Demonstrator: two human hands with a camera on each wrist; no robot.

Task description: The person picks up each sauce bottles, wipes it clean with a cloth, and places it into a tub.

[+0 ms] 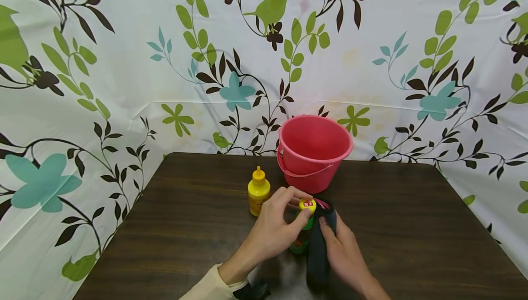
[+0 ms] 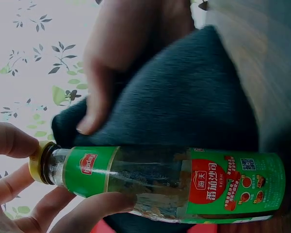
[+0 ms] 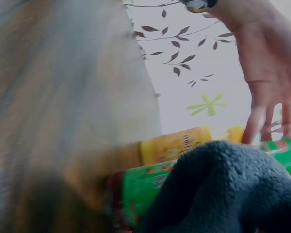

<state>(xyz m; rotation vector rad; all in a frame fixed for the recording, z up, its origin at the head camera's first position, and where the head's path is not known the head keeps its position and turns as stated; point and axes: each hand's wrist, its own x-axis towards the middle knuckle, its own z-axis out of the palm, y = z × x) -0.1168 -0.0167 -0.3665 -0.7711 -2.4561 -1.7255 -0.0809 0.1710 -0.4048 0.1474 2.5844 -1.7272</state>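
Observation:
A glass sauce bottle point(image 2: 150, 179) with green labels and a yellow cap point(image 1: 307, 206) stands on the table. My left hand point(image 1: 272, 226) holds it by the cap, thumb and fingers around the top. In my right hand point(image 1: 345, 252) is a dark blue-grey cloth point(image 1: 317, 254), which lies along the bottle's right side, a bit of pink showing at its upper end. The left wrist view shows the thumb lying over the cloth point(image 2: 184, 97) while the other fingers are hidden. Fuzzy cloth covers part of the bottle in the right wrist view.
Just left of the bottle, a yellow squeeze bottle point(image 1: 259, 192) stands upright. Behind both is a pink bucket point(image 1: 307, 176), its handle hanging down in front. The dark wooden table point(image 1: 198, 213) ends at a white patterned sheet point(image 1: 136, 80).

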